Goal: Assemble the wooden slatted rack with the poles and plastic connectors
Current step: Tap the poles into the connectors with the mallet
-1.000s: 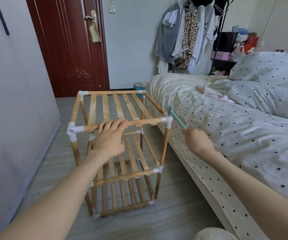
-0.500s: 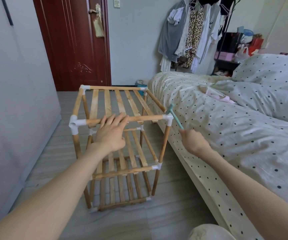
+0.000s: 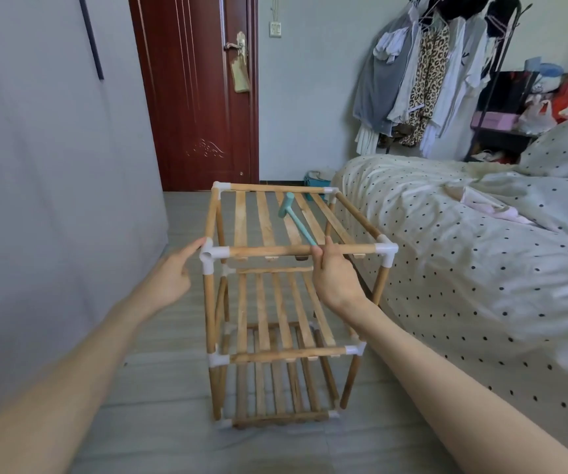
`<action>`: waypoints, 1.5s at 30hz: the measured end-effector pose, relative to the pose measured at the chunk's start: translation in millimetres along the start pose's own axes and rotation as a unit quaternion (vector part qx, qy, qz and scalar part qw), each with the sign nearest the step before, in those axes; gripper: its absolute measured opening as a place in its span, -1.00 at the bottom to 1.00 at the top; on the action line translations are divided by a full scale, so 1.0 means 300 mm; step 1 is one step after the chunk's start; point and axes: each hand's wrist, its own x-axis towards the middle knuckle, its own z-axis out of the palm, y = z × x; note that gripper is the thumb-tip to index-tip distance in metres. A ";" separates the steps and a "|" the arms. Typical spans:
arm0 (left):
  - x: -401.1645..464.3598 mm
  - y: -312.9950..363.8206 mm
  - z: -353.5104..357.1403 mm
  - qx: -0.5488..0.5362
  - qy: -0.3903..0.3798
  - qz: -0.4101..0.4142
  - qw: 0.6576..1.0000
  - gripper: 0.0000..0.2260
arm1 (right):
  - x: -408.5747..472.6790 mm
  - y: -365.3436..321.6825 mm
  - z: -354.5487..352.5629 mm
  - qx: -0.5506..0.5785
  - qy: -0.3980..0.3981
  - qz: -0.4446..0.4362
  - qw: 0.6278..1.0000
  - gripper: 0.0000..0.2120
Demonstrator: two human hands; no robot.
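Head view looks down at a wooden slatted rack [image 3: 286,302] that stands upright on the grey floor [image 3: 159,371], just beside a bed [image 3: 481,268] with a dotted cover. Three slatted levels show in the rack, and white plastic connectors join its poles at the corners. The left hand [image 3: 173,278] is at the near left top connector [image 3: 209,256]; its fingertips touch the white piece from the outer side, with the fingers rather straight, so this grip is spread and closes around nothing. The right hand [image 3: 335,275] is over the front top pole [image 3: 275,251] and pinches the lower end of a small teal hammer [image 3: 296,218] by the handle. The hammer head points up and away, above the top slats, without touching them as far as I can see. Behind the rack are a dark red door [image 3: 193,90] and clothes on a stand [image 3: 422,70].
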 end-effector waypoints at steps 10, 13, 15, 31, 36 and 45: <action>-0.021 0.095 0.043 0.155 0.001 0.207 0.966 -0.36 | 0.112 0.091 -0.034 0.059 -0.011 0.077 0.995 -0.55; -0.025 0.173 0.120 0.119 -0.017 0.263 0.957 -0.38 | 0.160 0.143 -0.107 0.049 -0.013 0.113 0.992 -0.59; -0.001 0.193 0.147 0.083 -0.037 0.273 0.958 -0.37 | 0.144 0.147 -0.130 0.031 0.024 0.089 0.995 -0.66; 0.078 0.181 0.164 0.131 -0.022 0.173 0.976 -0.33 | -0.120 0.093 -0.272 -0.084 0.070 -0.026 0.994 -0.73; 0.081 0.205 0.157 0.143 -0.027 0.161 0.976 -0.35 | -0.099 0.063 -0.332 -0.043 0.124 -0.036 0.991 -0.62; 0.077 0.216 0.155 0.123 -0.032 0.156 0.980 -0.36 | -0.154 0.092 -0.325 -0.008 0.159 -0.028 0.987 -0.64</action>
